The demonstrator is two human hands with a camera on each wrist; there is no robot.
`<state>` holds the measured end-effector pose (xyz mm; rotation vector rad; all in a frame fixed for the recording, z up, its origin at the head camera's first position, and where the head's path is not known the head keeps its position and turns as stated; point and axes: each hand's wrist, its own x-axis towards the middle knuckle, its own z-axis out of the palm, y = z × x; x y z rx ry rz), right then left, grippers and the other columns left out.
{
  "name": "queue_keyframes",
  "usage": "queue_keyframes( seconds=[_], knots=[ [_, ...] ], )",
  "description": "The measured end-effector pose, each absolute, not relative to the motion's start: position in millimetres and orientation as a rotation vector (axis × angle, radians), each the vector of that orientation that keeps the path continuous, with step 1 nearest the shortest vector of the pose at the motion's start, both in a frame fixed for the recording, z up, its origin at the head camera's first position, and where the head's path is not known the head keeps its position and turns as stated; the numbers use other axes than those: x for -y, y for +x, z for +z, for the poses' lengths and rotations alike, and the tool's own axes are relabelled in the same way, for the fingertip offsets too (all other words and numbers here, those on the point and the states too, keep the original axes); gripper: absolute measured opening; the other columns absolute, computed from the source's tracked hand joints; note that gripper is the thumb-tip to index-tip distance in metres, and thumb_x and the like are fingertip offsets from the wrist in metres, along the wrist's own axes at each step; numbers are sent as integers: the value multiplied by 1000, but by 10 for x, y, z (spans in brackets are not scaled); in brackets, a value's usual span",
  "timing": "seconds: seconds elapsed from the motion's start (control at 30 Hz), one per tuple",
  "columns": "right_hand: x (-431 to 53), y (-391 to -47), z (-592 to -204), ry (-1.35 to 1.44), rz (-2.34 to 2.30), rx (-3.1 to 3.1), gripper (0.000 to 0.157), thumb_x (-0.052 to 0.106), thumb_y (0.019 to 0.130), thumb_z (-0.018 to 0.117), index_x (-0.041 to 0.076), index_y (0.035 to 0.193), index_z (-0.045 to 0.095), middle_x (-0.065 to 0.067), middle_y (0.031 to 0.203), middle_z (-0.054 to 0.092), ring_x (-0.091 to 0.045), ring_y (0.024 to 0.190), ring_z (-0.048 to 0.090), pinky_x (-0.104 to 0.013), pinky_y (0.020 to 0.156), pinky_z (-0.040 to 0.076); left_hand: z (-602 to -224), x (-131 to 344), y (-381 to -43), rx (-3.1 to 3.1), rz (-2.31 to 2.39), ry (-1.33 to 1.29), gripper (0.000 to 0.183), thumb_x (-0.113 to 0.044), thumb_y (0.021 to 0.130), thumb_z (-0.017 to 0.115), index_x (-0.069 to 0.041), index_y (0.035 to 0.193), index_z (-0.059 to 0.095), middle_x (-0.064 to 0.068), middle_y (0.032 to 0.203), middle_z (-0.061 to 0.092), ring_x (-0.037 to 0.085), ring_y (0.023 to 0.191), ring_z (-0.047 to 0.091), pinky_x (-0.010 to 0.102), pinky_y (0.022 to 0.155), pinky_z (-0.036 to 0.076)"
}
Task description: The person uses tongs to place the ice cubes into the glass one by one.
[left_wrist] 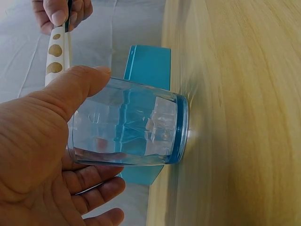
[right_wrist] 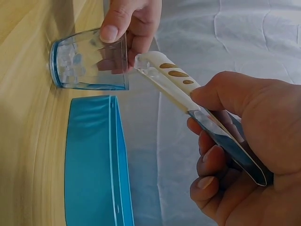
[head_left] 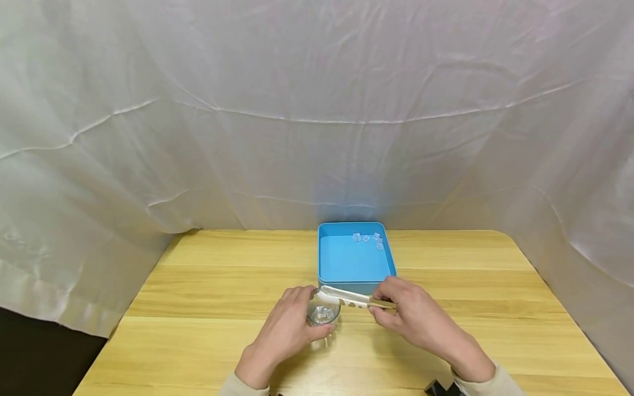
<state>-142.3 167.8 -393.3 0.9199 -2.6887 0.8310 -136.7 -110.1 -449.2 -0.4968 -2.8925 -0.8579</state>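
Observation:
My left hand [head_left: 292, 322] holds a clear glass [left_wrist: 127, 125] upright on the table, with the thumb on one side and fingers on the other. Several clear ice-like cubes [right_wrist: 70, 66] lie in the bottom of the glass. In my right hand [head_left: 413, 313] is a pair of tongs [right_wrist: 169, 77] with white, brown-spotted arms, pinched between thumb and fingers. A clear cube [right_wrist: 142, 63] sits between the tong tips. Those tips are right at the glass's open rim, partly covering it in the head view.
Just behind the glass stands a blue box [head_left: 354, 258], with several clear cubes [head_left: 378, 242] in its far right part. The wooden table [head_left: 208, 297] reaches back to a pale curtain [head_left: 277, 159]. A small black object [head_left: 438, 388] shows by the right sleeve.

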Motion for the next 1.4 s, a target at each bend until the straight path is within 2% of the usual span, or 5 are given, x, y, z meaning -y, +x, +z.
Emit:
queue_keyframes(
  seconds=[0.57, 0.9, 1.2, 1.4],
  knots=[
    [-1661, -1423, -3946, 909, 842, 2693, 12, 17, 91, 79, 25, 92, 70, 17, 87, 60, 1, 76, 51, -22, 66, 50, -4489, 1106, -1358, 2898, -867, -497, 75, -49, 83, 88, -6, 138, 60, 5, 126, 68, 22, 118, 59, 41, 95, 55],
    [-1673, -1430, -3938, 882, 821, 2716, 11, 18, 92, 79, 24, 94, 71, 16, 93, 65, -1, 85, 60, -28, 74, 58, -4490, 1104, -1359, 2896, -872, -489, 78, -50, 83, 88, -4, 139, 60, 8, 128, 68, 23, 119, 59, 44, 98, 55],
    [-1686, -1445, -3950, 786, 868, 2699, 12, 17, 92, 80, 24, 94, 69, 14, 94, 64, 0, 83, 59, -25, 71, 56, -4484, 1039, -1352, 2900, -929, -490, 81, -49, 83, 88, -3, 143, 58, 10, 132, 68, 24, 120, 59, 47, 102, 54],
    [-1683, -1469, -3966, 692, 883, 2666, 12, 17, 93, 80, 21, 95, 69, 13, 93, 64, -5, 87, 63, -29, 74, 58, -4494, 1018, -1350, 2905, -943, -493, 82, -47, 83, 88, -2, 144, 57, 11, 134, 67, 26, 123, 59, 48, 105, 54]
  ],
)
